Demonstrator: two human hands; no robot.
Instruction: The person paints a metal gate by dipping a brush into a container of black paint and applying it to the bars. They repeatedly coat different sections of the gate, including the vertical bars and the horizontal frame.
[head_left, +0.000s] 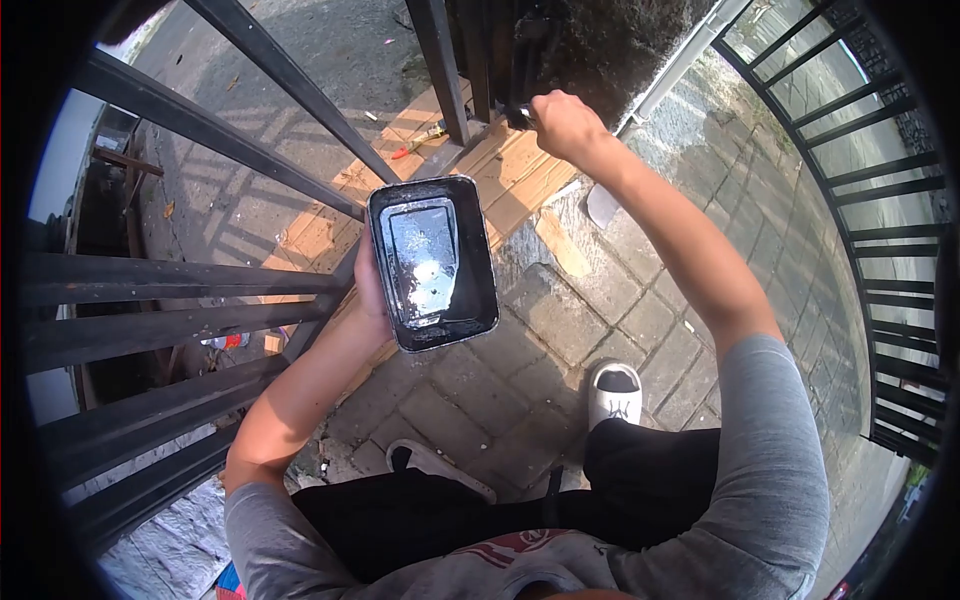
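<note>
My left hand [372, 285] is wrapped round the side of a rectangular plastic tub [492, 265], holding it up in front of me. Glossy black paint [425, 285] lies inside the tub and coats its walls. Farther out, my right hand [565, 122] is closed on a small dark paintbrush [520, 116], mostly hidden by the fingers. The brush is close to the foot of a black metal gate post [475, 65]; whether it touches the metal cannot be made out.
Flattened cardboard [325, 235] lies under the gate's lower rail, with a red-handled brush [420, 140] on it. Black gate bars [180, 110] rise at the left. A dark wall [620, 45] stands beyond my right hand. Paving [540, 350] surrounds my shoes [615, 395]; another barred fence [860, 195] curves along the right.
</note>
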